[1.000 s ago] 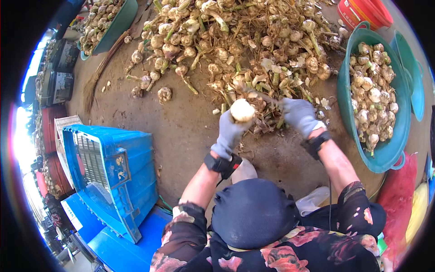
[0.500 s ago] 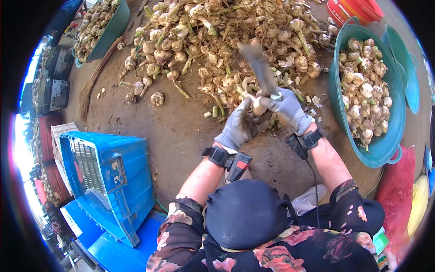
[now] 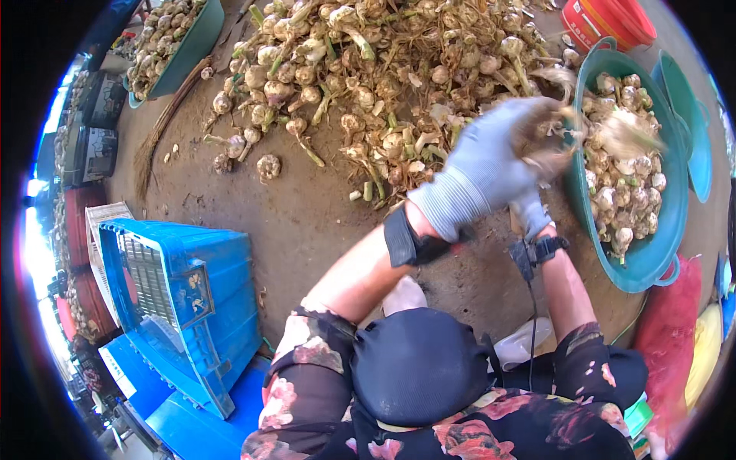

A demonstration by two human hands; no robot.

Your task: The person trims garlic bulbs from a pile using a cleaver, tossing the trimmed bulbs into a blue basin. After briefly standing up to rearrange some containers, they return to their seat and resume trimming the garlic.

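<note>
The left hand (image 3: pixel 491 169), in a grey glove, extends to the near-left rim of the green tub (image 3: pixel 665 249). Its fingers are bent and appear loosely parted, with motion blur at the tips; nothing is seen gripped between them. A blurred garlic bulb (image 3: pixel 625 136) shows within the outline of the tub, apart from the fingers; whether it touches the garlic heap (image 3: pixel 625 203) inside cannot be told.

The right hand (image 3: pixel 530 215), also gloved, is left of the tub and largely covered by the left hand. How far it is open, and whether it has hold of anything, cannot be told. Both wrists carry black straps (image 3: pixel 405 239).

The garlic pile (image 3: pixel 368 84), with stalks and roots attached, lies on the ground left of the tub. A red bucket (image 3: pixel 606 27) stands just beyond the tub, and a red sack (image 3: pixel 668 330) lies on its near side. Well left of the tub are a blue crate (image 3: pixel 222 276) and a broom (image 3: pixel 157 146).
</note>
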